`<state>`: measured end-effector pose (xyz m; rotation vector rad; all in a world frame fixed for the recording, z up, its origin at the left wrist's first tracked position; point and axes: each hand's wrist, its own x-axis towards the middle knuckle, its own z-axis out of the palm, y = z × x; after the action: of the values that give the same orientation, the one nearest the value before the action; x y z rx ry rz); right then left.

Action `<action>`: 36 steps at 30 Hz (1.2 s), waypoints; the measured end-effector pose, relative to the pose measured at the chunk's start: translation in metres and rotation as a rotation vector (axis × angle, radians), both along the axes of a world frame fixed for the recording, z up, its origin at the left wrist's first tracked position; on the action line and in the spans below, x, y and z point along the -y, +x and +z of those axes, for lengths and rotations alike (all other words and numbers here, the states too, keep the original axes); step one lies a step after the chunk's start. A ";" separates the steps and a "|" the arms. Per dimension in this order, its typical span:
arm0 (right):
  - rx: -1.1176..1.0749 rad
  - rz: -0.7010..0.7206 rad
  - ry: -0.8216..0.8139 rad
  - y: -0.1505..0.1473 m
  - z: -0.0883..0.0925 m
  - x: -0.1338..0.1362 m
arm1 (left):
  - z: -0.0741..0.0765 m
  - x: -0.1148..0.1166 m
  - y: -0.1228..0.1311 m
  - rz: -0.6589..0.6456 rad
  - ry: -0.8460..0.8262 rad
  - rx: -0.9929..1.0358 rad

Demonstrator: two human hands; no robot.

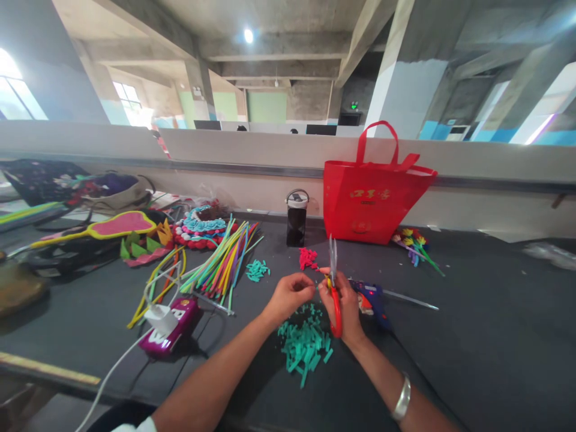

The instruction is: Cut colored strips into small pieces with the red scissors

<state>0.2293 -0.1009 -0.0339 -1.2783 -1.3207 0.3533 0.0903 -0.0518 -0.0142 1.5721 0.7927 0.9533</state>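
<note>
My right hand is closed on a pair of scissors with red handles, its blades pointing up and away from me. Close beside it, my left hand has thumb and fingers pinched together; whatever is between them is too small to make out. Below both hands lies a loose pile of teal cut strips. Just beyond the hands sits a small heap of red pieces, and to its left a heap of small teal pieces.
A blue glue gun lies right of my right hand. Behind stand a dark tumbler and a red bag. Leftward are colourful pipe cleaners and a purple power strip with a white cable. Paper-like flowers lie by the bag.
</note>
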 end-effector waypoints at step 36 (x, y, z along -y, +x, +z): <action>0.567 -0.106 -0.137 -0.001 -0.009 -0.002 | 0.007 -0.005 -0.006 0.065 -0.318 0.552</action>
<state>0.2279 -0.0989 -0.0431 -1.6297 -1.7114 -0.0022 0.0842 -0.0465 -0.0072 0.9470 0.5669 1.1725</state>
